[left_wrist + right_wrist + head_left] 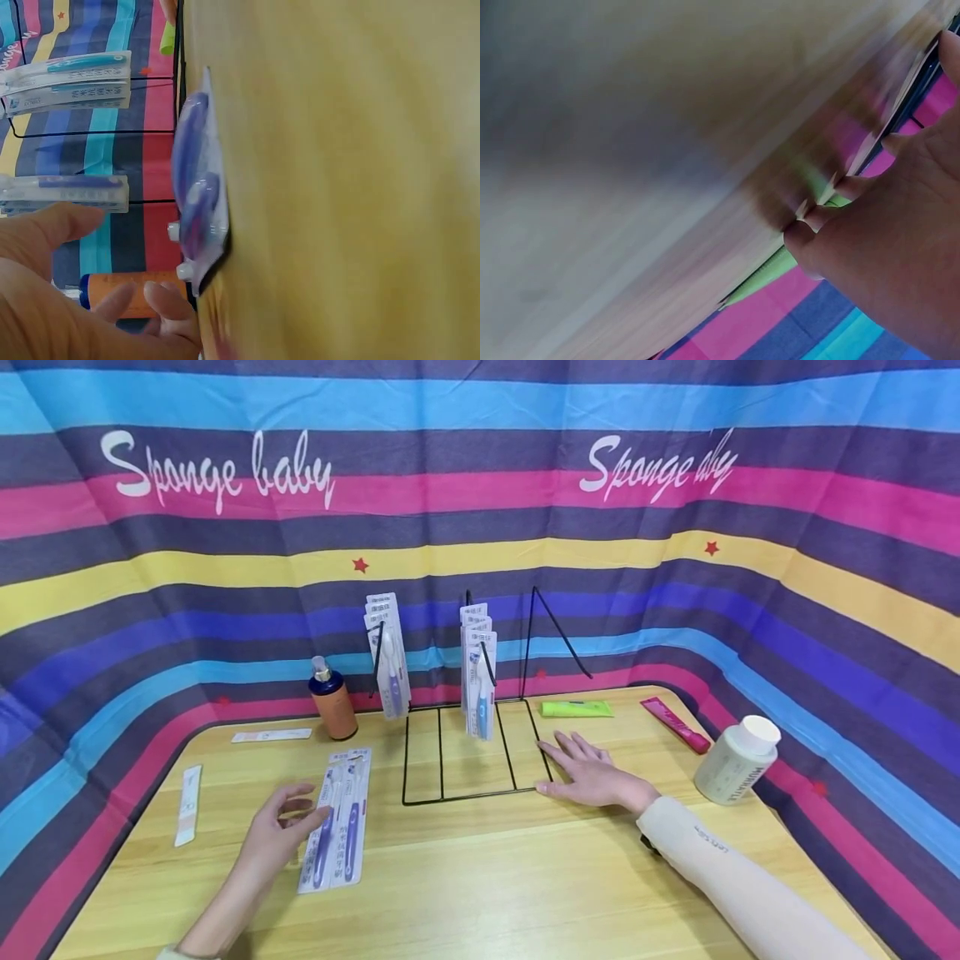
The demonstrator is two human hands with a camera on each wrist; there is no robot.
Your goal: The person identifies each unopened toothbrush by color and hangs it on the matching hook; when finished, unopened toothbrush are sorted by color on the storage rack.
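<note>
Resting flat, right hand point(592, 774) fingers spread on wire rack point(420, 800) base; left hand point(279, 831) fingers loosely curled, touching toothbrush pack point(339, 827)

Backdrop cloth point(480, 485), across the upper frame: horizontal stripes of sky blue, dark purple, magenta, yellow and royal blue, with white script lettering and small red stars. Wooden table top point(480, 877), lower frame: pale yellow grain. Thin wire display rack point(465, 760), centre: black. Flat carded toothbrush pack point(337, 818), lower left: white card, blue-violet brushes. Round bottle point(332, 700), left of centre: orange-brown body, dark blue shoulder. Squeeze tube point(576, 708), right of centre: lime green. Slim tube point(675, 725), right: crimson. Capped plastic jar point(737, 760), far right: off-white. Sleeve point(735, 885), lower right: cream.
</note>
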